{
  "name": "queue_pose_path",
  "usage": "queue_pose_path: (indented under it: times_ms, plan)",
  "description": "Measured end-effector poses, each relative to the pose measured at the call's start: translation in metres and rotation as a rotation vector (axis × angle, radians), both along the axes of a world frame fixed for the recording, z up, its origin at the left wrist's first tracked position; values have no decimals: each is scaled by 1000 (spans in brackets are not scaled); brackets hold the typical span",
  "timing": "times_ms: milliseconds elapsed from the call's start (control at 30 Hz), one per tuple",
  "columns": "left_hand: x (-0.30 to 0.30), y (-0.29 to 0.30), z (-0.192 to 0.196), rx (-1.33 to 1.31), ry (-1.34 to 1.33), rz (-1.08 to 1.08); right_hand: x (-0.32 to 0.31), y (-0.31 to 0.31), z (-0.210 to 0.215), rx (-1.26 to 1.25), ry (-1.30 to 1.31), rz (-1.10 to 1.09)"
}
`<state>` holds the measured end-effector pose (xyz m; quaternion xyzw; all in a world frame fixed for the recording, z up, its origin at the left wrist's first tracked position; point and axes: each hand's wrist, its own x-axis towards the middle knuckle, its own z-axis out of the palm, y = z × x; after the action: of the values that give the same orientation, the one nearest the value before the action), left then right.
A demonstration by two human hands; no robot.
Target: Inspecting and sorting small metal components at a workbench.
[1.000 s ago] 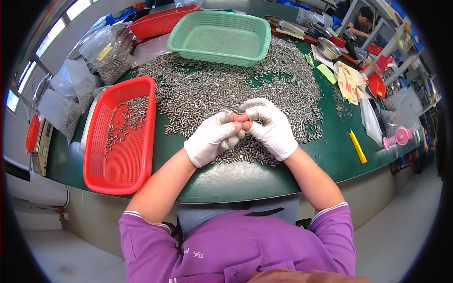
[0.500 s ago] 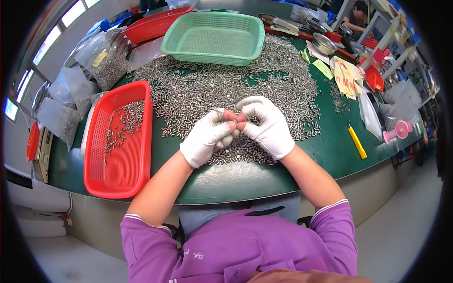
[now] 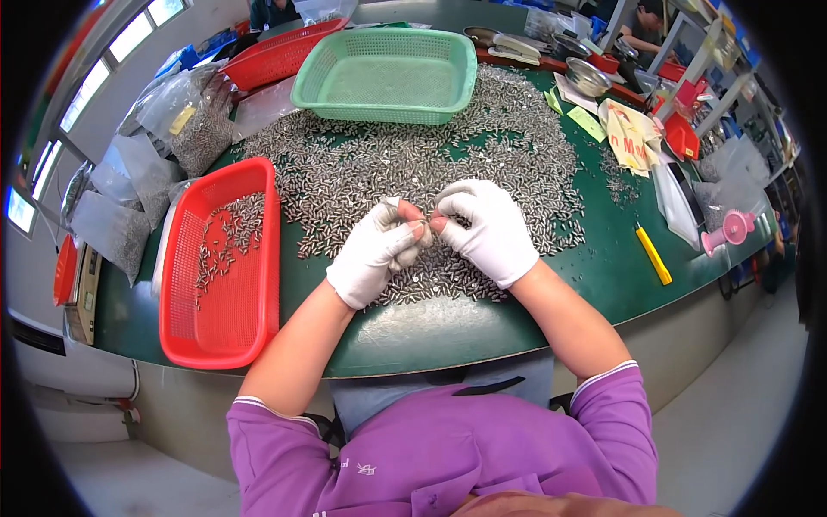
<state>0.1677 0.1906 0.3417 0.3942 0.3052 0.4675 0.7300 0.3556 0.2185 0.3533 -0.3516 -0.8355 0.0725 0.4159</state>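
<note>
At the centre of the frame, the left hand (image 3: 379, 250) and the right hand (image 3: 488, 233) are held with fingers curled and bare fingertips brought close together; the rest of each is covered by a white glove. Whether a piece is gripped between those tips, or how tightly they are closed, cannot be told, as the spot is too small. Below and behind them, the small metal pieces (image 3: 508, 155) are spread thickly across the middle of the green table (image 3: 413, 340); they are seen as short, slim, silvery-grey and shiny, with darker bands. More of them are scattered in the red basket (image 3: 220, 323) at left, mostly toward its upper part. A pale green basket (image 3: 383, 115) is set at the far edge of the spread, top centre. At upper left, a filled clear bag (image 3: 202, 121) is marked with a yellow label. Large red lettering is borne by a cream sheet (image 3: 631, 138) at upper right, and small white characters are seen on the purple shirt (image 3: 482, 439) at the bottom. At right, a yellow-handled tool (image 3: 653, 255) is laid near a pink object (image 3: 729, 227).
</note>
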Motion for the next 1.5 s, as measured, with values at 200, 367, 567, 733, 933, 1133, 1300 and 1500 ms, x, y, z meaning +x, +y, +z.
queue_pose_path:
  times_ms: [200, 367, 567, 733, 933, 1133, 1300, 1500]
  plan:
    - [0, 2, -1, 0, 10, -14, -4, -2, 15, 83, 148, -15]
    - [-1, 0, -2, -2, 3, -9, -6, -4, 15, 167, 103, 89]
    - [-1, 2, -3, 16, -37, -12, -3, 7, 9, 175, 62, -56]
    - [-2, 3, -5, 3, -40, -19, -6, 0, 20, 269, 29, 116]
    - [-1, 1, -3, -7, -121, -86, 3, 6, 10, 103, 2, -68]
    - [0, -1, -3, -43, -87, -109, -1, -8, 12, -351, 206, 307]
    - [2, -2, -5, -38, 33, -44, 0, -6, 8, -372, 197, 290]
    - [1, -1, -4, -43, 46, -163, 2, 0, 5, -352, 140, 285]
